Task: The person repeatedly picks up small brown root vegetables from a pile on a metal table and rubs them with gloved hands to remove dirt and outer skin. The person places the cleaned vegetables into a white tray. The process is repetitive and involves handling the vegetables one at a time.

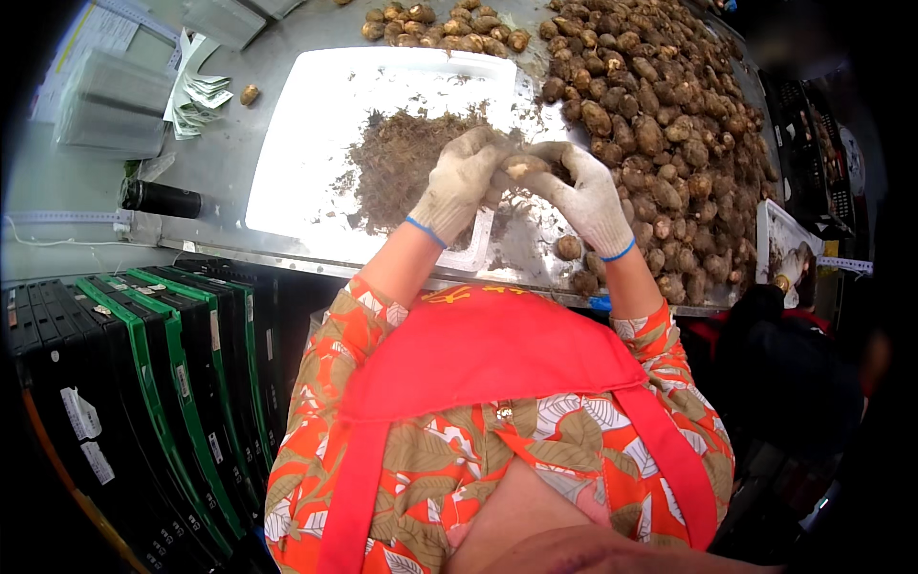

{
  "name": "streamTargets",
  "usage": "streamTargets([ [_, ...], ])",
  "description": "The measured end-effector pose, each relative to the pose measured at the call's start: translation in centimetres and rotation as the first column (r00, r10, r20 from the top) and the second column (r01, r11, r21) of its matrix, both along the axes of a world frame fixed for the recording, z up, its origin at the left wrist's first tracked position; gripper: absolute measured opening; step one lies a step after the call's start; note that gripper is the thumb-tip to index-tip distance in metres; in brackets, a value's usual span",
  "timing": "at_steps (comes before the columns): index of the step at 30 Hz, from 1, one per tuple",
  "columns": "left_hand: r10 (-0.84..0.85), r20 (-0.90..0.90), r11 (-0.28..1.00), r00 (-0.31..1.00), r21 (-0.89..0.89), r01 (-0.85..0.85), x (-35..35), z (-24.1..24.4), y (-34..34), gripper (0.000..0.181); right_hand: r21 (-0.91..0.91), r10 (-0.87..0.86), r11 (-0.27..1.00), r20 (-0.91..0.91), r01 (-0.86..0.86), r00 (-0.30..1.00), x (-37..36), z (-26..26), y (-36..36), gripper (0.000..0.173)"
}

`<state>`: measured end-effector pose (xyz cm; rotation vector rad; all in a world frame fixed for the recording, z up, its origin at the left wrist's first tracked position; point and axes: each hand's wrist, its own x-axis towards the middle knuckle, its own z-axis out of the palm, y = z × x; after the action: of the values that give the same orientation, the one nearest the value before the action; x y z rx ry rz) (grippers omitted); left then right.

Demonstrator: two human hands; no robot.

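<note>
Both my hands wear off-white knit gloves with blue cuffs and meet over the right part of a white shallow tray (287,172). Between them is a small brown taro tuber (526,167) with a pale patch on its skin. My right hand (584,190) grips it with the thumb below and fingers curled over. My left hand (462,176) closes on its left end; the fingertips are partly hidden. Under and beside my left hand lies a heap of brown root fibres (394,165) in the tray. A single tuber (569,247) rests on the metal table below my right hand.
A large pile of taro tubers (667,136) covers the table's right side. A smaller group (445,29) lies at the back. At left are a black cylinder (161,199), paper labels (197,90) and stacked black and green crates (143,373). Another person's gloved hand (792,269) is far right.
</note>
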<state>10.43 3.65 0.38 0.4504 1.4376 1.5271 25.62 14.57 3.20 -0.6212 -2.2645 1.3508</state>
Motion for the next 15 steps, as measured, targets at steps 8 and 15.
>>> streamTargets([
  [8, -0.140, -0.147, 0.989, 0.979, 0.023, 0.145, 0.6, 0.6, -1.1, 0.033, -0.803, -0.141, 0.590, -0.208, -0.087, 0.968, 1.7, -3.4, 0.3, 0.036],
  [15, -0.308, -0.260, 0.936, 0.915, 0.090, 0.340, 0.1, 1.2, -1.8, 0.051, -0.770, -0.039, 0.631, -0.153, -0.094, 0.987, 1.6, -5.1, 0.4, 0.033],
])
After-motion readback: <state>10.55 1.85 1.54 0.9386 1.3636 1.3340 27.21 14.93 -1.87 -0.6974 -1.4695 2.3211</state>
